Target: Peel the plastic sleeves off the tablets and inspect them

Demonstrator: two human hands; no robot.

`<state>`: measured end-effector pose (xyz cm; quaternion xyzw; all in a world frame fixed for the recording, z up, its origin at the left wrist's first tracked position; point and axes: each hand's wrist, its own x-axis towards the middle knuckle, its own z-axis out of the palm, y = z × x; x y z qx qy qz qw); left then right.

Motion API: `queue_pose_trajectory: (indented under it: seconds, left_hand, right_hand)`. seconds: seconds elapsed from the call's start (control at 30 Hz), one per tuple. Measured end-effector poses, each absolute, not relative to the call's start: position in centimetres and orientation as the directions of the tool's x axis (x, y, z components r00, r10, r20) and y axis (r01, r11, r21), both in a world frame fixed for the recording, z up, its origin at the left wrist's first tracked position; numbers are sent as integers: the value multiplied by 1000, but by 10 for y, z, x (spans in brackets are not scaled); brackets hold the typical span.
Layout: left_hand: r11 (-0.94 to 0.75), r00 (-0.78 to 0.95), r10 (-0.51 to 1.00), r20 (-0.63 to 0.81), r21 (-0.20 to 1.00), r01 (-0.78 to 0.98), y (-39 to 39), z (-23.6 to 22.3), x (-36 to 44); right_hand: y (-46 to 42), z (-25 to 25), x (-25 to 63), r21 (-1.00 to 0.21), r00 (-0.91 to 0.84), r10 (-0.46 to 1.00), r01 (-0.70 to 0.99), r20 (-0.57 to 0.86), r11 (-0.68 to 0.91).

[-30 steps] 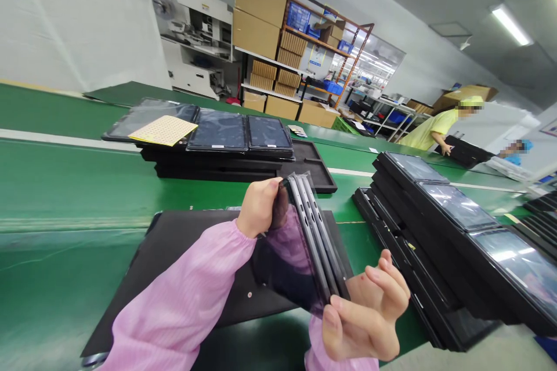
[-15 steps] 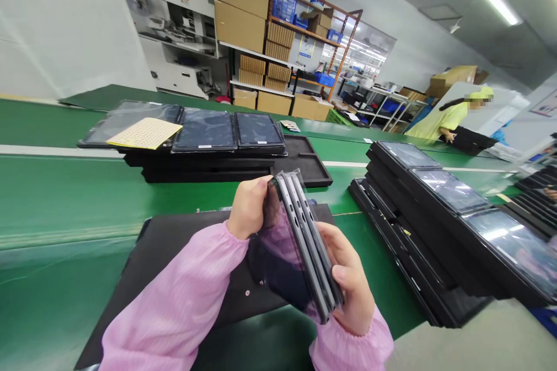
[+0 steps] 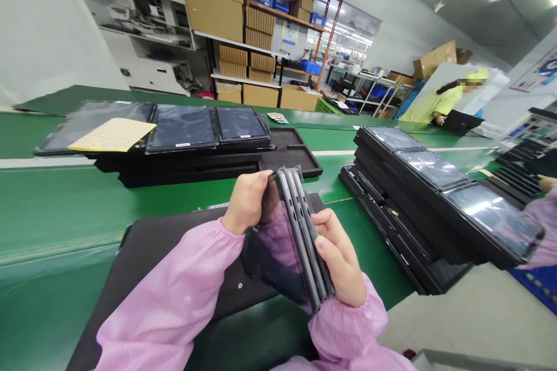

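Three tablets (image 3: pixel 300 237) are held together on edge in a tilted stack, their port sides facing up toward me. Clear film covers the glossy screen of the leftmost one. My left hand (image 3: pixel 248 200) is closed on the upper left corner of the stack. On the right side, my right hand (image 3: pixel 342 252) grips the stack with thumb and bent fingers; some fingertips are hidden. Both arms wear pink sleeves. Below the tablets lies a black mat (image 3: pixel 174 261) with a small pale bit on it.
Black trays with tablets (image 3: pixel 183 127) stand behind, with a yellow sticker sheet (image 3: pixel 114 134) on top. Stacked trays with screens (image 3: pixel 430 165) rise at right. A conveyor (image 3: pixel 56 197) runs across. A person in yellow (image 3: pixel 439 101) stands far right; another's pink sleeve (image 3: pixel 543 226) shows at the edge.
The view has swung right, so the surroundings sit further left. My right hand has shifted slightly up along the tablets. Both hands keep their grip.
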<state>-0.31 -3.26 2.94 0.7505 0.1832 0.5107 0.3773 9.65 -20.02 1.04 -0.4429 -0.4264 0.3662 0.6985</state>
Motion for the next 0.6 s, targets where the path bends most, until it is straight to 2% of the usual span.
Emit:
queue_pose_trajectory:
  seconds: [0.3,0.47,0.6]
  left_hand:
    - [-680,368,650,665,725,-107,-27,32,4]
    - [-688,373,647,665,720,-89,-25,32,3]
    - [-686,367,658,658,724,-67,-24,28,3]
  right_hand:
    - [-199,35,86,-950,456,887,-236,78,205]
    - [-196,28,86,-951,476,875,-219,92,219]
    - [-191,16,96,-941,426,885,-178,189,287]
